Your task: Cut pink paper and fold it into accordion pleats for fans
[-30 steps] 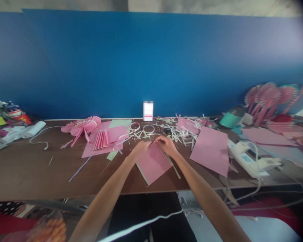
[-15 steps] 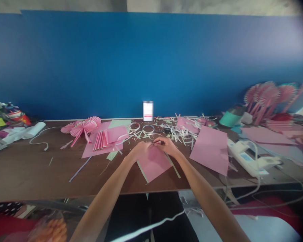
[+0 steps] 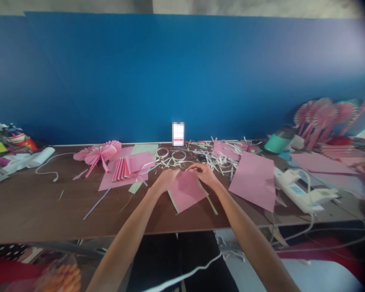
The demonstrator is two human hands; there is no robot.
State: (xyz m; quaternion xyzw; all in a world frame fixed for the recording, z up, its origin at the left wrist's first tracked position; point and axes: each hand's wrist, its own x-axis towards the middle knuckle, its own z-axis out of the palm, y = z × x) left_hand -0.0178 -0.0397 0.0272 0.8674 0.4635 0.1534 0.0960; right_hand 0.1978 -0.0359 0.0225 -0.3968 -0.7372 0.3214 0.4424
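A pink sheet of paper (image 3: 188, 192) with pale strips along its side edges lies on the brown table before me. At its far left corner my left hand (image 3: 168, 178) is closed on the paper's edge. My right hand (image 3: 203, 173) pinches the same far edge at the other corner, its fingers curled inward. Between the two hands the far edge looks narrowly folded, though the fingers cover part of it. Just behind them lie two rolls of tape (image 3: 179, 155), and a pale strip (image 3: 212, 205) sticks out by the sheet's right side.
Paper fans (image 3: 101, 154) and a pleated pink piece (image 3: 121, 169) lie to the left. Shredded white strips (image 3: 220, 162) are heaped behind my right hand. Rightward are another pink sheet (image 3: 254, 180), a power strip (image 3: 296, 192) with cables and a green container (image 3: 276, 142). A phone (image 3: 178, 134) stands at the back.
The pink sheet's near corner has shifted slightly away from me and the sheet shows a little shorter. Both hands stay at its far edge, having moved only slightly.
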